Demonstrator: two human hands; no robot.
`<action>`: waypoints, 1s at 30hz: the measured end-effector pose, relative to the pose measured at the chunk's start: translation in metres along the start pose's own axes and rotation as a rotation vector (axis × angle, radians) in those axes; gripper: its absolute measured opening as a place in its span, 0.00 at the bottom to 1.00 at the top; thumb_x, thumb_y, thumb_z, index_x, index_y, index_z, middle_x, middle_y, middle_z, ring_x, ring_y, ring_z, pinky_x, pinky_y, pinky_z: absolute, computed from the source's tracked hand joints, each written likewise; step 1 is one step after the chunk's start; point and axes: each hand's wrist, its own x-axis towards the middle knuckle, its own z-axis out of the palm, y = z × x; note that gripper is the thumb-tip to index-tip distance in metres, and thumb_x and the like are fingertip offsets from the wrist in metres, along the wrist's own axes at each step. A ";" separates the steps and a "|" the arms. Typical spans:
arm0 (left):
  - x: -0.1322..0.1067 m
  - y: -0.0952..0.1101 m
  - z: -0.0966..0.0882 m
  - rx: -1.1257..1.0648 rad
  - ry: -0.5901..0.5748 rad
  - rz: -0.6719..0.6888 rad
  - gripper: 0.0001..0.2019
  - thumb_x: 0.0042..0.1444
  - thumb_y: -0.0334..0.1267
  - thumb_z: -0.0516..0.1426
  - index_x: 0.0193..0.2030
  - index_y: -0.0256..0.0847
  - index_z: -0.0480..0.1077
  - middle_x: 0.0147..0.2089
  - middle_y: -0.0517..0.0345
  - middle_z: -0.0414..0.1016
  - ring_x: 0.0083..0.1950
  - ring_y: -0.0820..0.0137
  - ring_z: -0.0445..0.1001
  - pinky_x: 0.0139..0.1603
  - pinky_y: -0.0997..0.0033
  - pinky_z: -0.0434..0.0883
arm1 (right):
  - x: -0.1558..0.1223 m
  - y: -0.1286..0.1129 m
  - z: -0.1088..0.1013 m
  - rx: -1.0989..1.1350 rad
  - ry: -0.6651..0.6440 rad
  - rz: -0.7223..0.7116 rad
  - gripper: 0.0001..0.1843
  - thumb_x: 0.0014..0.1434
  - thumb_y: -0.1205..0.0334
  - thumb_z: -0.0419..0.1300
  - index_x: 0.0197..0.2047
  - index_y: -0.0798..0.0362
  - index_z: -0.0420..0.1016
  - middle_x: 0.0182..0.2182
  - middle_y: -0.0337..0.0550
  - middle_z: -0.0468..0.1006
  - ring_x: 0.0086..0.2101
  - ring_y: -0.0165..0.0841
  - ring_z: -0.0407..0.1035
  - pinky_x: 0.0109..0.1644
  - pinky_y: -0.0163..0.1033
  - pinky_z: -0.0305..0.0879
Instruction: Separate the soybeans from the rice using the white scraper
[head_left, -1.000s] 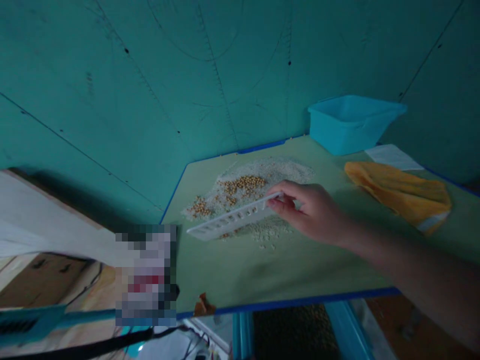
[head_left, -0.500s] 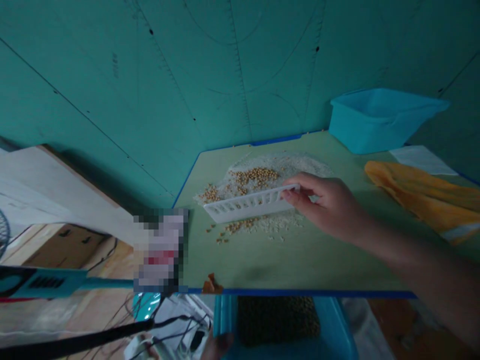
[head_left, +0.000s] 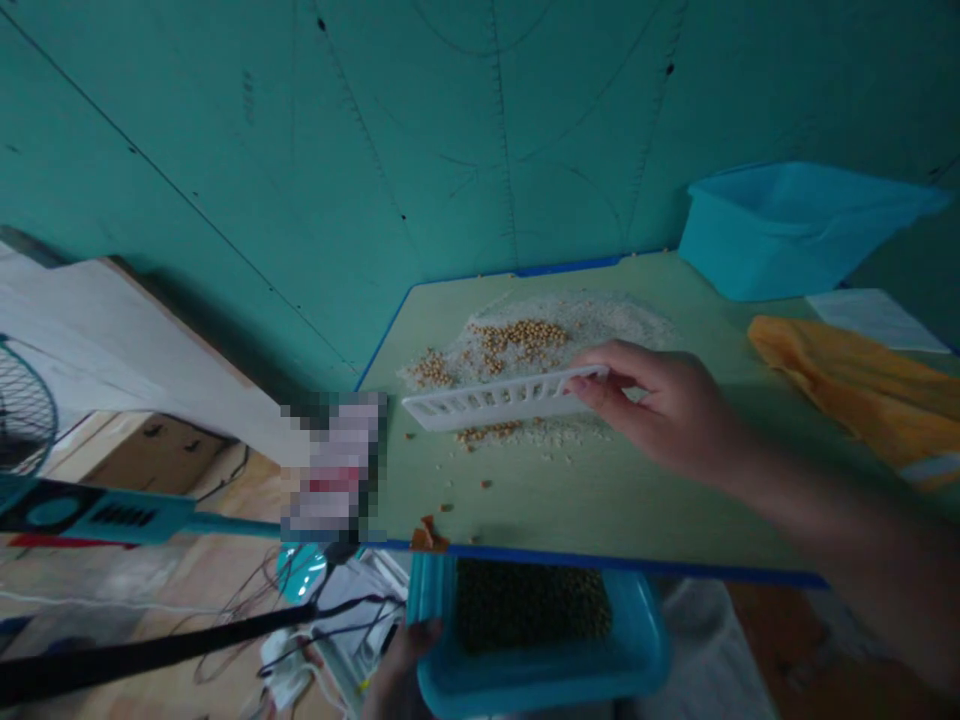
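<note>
My right hand [head_left: 667, 405] pinches the right end of a long white slotted plastic basket [head_left: 499, 398], held tilted just above the green table [head_left: 600, 500]. Behind it lies a spread of white grains mixed with yellow-brown beans [head_left: 517, 340], and a few loose beans sit in front of it. Below the table's near edge my left hand [head_left: 405, 660] grips the left rim of a blue tub [head_left: 540, 640] filled with dark beans; only the fingers show.
A light blue bin [head_left: 787, 230] stands at the table's back right beside a sheet of paper [head_left: 877, 318]. An orange cloth [head_left: 862, 390] lies at the right. A fan [head_left: 26, 415], cables and a black strap are on the left, below table level.
The white basket has been dragged toward the near edge, leaving loose beans in front. The blue tub of beans and my left hand have come into view under the table's edge.
</note>
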 end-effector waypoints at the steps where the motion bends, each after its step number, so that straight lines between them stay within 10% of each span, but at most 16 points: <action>1: 0.000 0.000 0.001 0.000 0.006 0.008 0.08 0.41 0.34 0.63 0.31 0.45 0.80 0.37 0.55 0.83 0.48 0.50 0.74 0.49 0.55 0.69 | -0.001 -0.002 0.000 -0.002 0.000 -0.012 0.09 0.58 0.57 0.53 0.35 0.51 0.72 0.20 0.36 0.72 0.21 0.27 0.65 0.23 0.31 0.57; 30: 0.000 -0.002 -0.003 0.043 0.055 0.076 0.09 0.40 0.37 0.63 0.32 0.45 0.79 0.29 0.62 0.83 0.45 0.57 0.76 0.50 0.64 0.68 | 0.011 0.021 -0.012 0.308 -0.112 0.255 0.13 0.55 0.50 0.55 0.30 0.51 0.70 0.24 0.39 0.72 0.24 0.31 0.66 0.23 0.35 0.59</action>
